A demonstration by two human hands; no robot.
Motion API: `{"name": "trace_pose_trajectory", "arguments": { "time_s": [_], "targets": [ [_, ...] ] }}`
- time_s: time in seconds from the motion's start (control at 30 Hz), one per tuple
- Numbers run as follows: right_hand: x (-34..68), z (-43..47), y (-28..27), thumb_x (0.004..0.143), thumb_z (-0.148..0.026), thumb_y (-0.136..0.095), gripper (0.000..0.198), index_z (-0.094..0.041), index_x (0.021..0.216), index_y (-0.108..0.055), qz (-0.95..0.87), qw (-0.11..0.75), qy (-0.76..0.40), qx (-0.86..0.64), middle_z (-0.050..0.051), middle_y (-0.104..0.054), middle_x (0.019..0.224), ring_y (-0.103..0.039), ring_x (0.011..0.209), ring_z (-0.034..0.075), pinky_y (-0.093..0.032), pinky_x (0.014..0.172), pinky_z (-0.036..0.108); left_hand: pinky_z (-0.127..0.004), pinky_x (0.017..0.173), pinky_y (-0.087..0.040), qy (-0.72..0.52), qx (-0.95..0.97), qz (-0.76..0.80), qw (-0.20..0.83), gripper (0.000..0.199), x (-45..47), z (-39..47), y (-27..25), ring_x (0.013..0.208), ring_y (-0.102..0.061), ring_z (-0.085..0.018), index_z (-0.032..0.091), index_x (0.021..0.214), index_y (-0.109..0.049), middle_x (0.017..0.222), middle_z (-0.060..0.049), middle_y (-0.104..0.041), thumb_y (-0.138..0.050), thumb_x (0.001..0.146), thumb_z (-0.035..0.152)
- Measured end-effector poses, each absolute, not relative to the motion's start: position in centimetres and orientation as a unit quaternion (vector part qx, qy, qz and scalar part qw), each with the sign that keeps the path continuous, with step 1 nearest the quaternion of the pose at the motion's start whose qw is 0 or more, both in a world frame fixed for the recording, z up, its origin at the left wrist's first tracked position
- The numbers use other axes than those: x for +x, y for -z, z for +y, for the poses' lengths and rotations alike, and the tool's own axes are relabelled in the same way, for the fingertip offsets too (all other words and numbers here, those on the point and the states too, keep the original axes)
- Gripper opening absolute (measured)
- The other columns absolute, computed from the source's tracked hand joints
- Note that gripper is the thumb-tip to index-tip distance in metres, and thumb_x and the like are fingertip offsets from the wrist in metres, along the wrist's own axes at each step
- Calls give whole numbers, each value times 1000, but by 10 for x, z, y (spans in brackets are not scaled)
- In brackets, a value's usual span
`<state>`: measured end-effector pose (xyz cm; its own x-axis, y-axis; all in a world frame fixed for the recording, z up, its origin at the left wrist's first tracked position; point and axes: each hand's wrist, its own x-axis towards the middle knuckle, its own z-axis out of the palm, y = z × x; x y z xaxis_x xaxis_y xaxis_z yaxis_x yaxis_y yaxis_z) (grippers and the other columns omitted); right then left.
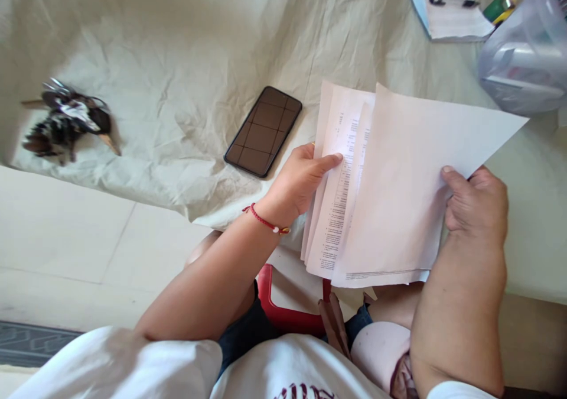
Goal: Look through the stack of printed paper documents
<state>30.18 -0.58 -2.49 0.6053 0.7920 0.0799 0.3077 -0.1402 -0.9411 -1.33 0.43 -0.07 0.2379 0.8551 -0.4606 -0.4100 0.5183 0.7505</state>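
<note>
Papers [401, 180]: several sheets, fanned, at the near edge of the covered table [177, 50], right of centre; printed text shows on the left part, the top sheet mostly blank.
Left hand [303, 177]: closed on the papers' left edge, thumb on top; red bracelet [266, 224] at the wrist.
Right hand [478, 201]: pinching the right edge, thumb on the top sheet.
Phone [263, 132]: flat, just left of the papers.
Keys [71, 121]: a bunch, far left.
Notepad [456, 20]: far right, near a translucent tub [516, 71].
</note>
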Motion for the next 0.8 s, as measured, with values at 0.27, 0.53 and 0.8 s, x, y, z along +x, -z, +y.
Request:
{"name": "trace_pose_trajectory", "arguments": {
  "time_s": [0.27,0.53,0.8],
  "targets": [
    [291,-4,18,50,-34,-100,54,-20,99,-84,-367,556,-331,-668,8,-87,108,-81,117,30,-57,129,57,-54,107,-68,-427,242,446,748,24,-11,4,4,114,-87,-39,18,101,-78,101,-12,-89,-90,82,27],
    [286,-2,17,48,-27,-92,42,-21,89,-86,-363,578,-246,-688,7,-87,100,-78,91,25,-65,113,57,-50,106,-68,-429,240,464,736,20,-11,4,1,112,-86,-35,21,94,-75,98,-10,-88,-86,90,36],
    [298,4,26,49,-24,-90,42,-19,89,-80,-358,608,-207,-678,5,-84,95,-75,87,20,-66,111,49,-49,106,-67,-429,246,458,739,21,-12,4,3,110,-85,-34,20,95,-75,101,-11,-88,-88,91,37]
  ]
}}
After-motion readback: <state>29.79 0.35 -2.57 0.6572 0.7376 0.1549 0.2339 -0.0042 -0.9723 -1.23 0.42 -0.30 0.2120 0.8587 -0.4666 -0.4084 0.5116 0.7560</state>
